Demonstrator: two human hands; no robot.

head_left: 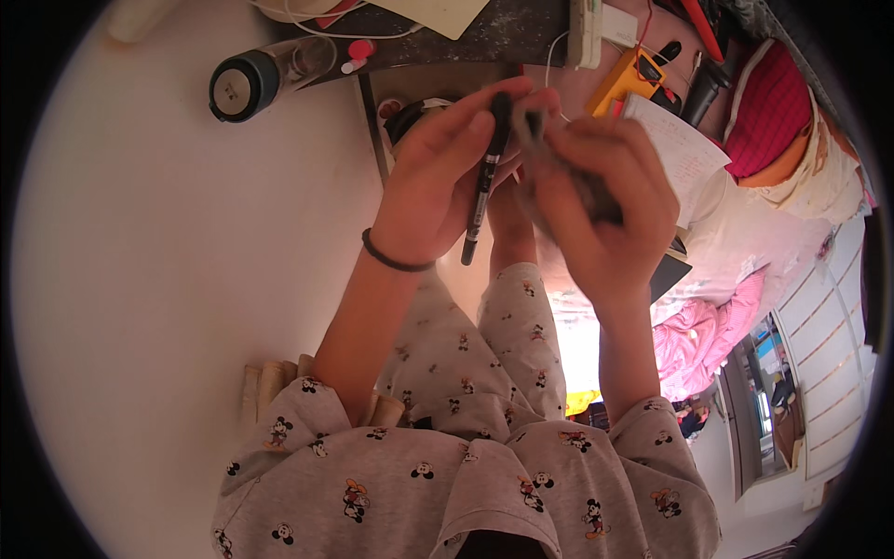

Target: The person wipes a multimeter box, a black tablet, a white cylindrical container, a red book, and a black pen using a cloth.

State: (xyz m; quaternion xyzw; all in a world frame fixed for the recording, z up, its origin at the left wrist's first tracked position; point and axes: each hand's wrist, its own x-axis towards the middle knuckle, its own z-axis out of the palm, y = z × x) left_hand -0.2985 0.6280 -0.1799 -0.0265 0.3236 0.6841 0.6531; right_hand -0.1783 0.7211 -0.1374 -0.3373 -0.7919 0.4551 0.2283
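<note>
In front of me, my left hand point(424, 182) is closed on a slim black marker pen point(480, 196). The pen slants, its lower end sticking out below the fingers towards me. Just right of it, my right hand point(615, 191) has its fingers curled round a dark greyish, crumpled piece, perhaps cloth point(596, 191). That piece is blurred and partly covered by the fingers. Its upper end is close to the pen's top, and I cannot tell whether they touch. A dark band point(396, 261) is round my left wrist.
Far left, a clear bottle with a dark lid point(244, 86) lies by a dark table point(447, 51). Small pink-red items point(359, 51) are beside it. At right are a yellow meter-like device point(629, 82), paper sheets point(684, 149), a red-pink fabric point(768, 116) and pink bedding point(708, 335).
</note>
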